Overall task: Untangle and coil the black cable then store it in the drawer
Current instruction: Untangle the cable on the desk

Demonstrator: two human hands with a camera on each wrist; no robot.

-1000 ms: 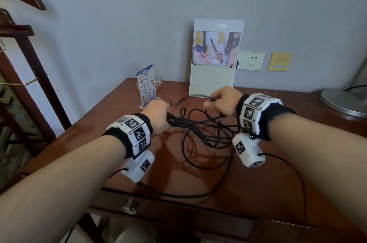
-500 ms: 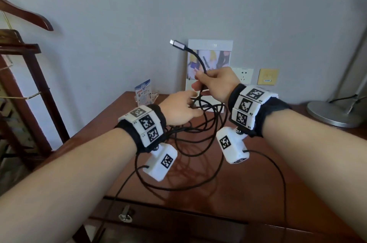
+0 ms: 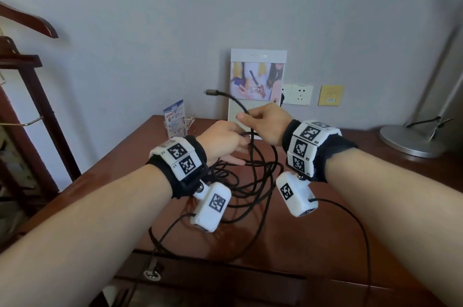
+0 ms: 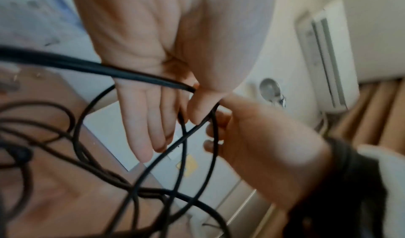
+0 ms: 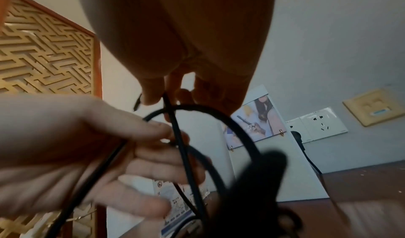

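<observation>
- Since half a second ago, your right hand (image 3: 265,123) has lowered the cable's plug end (image 3: 210,92).
- Right fingers (image 5: 151,94) pinch the black cable (image 3: 253,169).
- Left hand (image 3: 223,142) fingers curl round a loop; tangle hangs onto the worktop (image 3: 350,244).

Bare desktop (image 3: 338,244) right of cable tangle (image 3: 250,181), card stand (image 3: 175,118) behind, lamp base (image 3: 411,141) far right

At your twelve o'clock a picture board (image 3: 258,81) leans on the wall, a small card (image 3: 174,117) at eleven, sockets (image 3: 299,94) and a lamp base (image 3: 411,140) toward two.
</observation>
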